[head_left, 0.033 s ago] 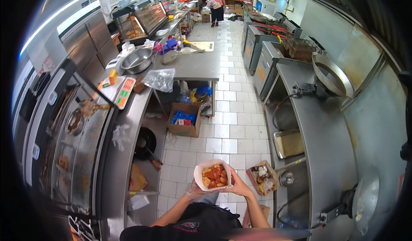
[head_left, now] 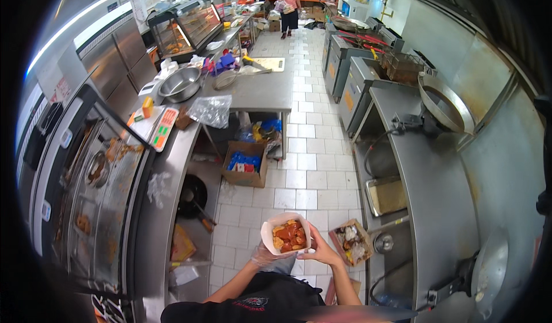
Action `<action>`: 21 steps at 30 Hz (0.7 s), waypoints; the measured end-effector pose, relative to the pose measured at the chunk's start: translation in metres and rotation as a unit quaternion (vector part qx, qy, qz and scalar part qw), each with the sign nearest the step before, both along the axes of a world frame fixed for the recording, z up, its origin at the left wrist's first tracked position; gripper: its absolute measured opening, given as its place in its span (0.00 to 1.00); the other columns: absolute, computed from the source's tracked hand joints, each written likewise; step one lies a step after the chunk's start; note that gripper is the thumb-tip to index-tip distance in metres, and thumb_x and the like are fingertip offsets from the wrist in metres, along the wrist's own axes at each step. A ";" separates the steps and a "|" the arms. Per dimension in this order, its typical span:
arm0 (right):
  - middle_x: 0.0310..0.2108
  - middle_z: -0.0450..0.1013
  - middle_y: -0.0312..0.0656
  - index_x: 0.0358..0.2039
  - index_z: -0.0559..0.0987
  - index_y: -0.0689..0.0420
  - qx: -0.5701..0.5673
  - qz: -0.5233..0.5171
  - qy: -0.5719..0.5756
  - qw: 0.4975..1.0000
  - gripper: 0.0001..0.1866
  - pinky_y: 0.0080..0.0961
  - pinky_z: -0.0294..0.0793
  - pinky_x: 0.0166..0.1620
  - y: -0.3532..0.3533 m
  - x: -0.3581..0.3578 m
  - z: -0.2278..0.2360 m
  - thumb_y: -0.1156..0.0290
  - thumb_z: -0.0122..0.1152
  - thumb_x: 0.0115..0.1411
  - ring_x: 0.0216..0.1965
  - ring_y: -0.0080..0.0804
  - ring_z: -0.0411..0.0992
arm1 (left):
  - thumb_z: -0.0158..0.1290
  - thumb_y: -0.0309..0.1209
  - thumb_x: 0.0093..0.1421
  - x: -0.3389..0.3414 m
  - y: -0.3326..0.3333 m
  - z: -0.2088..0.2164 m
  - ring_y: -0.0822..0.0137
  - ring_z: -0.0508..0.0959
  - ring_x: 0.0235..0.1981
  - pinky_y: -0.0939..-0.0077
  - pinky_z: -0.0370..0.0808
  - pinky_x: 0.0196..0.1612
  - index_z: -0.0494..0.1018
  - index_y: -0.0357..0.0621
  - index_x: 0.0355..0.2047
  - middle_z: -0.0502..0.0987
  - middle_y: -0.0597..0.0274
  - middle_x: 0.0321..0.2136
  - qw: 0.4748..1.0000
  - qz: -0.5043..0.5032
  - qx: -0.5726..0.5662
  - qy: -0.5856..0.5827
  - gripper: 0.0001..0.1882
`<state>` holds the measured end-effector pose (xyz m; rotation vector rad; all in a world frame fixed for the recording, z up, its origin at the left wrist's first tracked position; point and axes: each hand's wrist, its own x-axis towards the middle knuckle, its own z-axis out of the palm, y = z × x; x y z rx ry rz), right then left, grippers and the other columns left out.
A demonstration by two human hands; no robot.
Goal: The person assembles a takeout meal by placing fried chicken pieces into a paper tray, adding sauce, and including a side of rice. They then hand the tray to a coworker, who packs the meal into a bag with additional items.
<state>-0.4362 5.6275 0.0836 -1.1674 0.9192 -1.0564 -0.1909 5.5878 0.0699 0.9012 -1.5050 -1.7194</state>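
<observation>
Between my two hands, in front of my body, is a white paper carton (head_left: 267, 234), its top open and facing up. Chunks of fried food (head_left: 289, 235) covered with red-brown sauce fill it. My left hand (head_left: 263, 255), in a clear plastic glove, grips the carton's left side from below; its fingertips are hidden under the box. Bare, as far as I can see, my right hand (head_left: 322, 250) wraps round the right side, thumb near the rim and fingers beneath.
To the left are a glass display warmer (head_left: 109, 190) and a steel table (head_left: 264, 90) with a metal bowl (head_left: 180, 85). A cardboard box (head_left: 244, 176) stands below. Fryers (head_left: 368, 75) and a counter with a wok (head_left: 445, 101) line the right. Another person (head_left: 289, 6) stands far ahead.
The surroundings have shifted very slightly in view, the left-hand counter and table a little to the left. Both hands keep their hold on the carton.
</observation>
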 end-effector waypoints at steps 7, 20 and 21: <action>0.52 0.76 0.52 0.63 0.69 0.60 0.208 -0.186 0.414 0.867 0.38 0.36 0.77 0.54 -0.053 -0.213 -0.224 0.62 0.77 0.56 0.54 0.42 0.76 | 0.79 0.33 0.44 -0.144 -0.241 0.002 0.62 0.70 0.63 0.66 0.71 0.66 0.48 0.41 0.70 0.65 0.54 0.63 0.973 0.039 -0.219 -0.063 0.61; 0.38 0.80 0.43 0.45 0.82 0.56 0.599 -0.215 0.170 0.752 0.16 0.39 0.78 0.43 -0.238 -0.377 -0.330 0.59 0.61 0.62 0.41 0.41 0.79 | 0.80 0.33 0.41 -0.297 -0.595 -0.042 0.60 0.71 0.61 0.66 0.74 0.61 0.46 0.44 0.68 0.66 0.52 0.60 0.928 0.147 -0.298 -0.172 0.63; 0.38 0.80 0.42 0.44 0.83 0.55 0.570 -0.228 0.140 0.777 0.16 0.39 0.78 0.43 -0.269 -0.394 -0.338 0.59 0.60 0.62 0.41 0.42 0.79 | 0.80 0.35 0.42 -0.308 -0.619 -0.048 0.58 0.72 0.61 0.65 0.75 0.60 0.46 0.44 0.68 0.66 0.51 0.60 0.940 0.159 -0.253 -0.164 0.63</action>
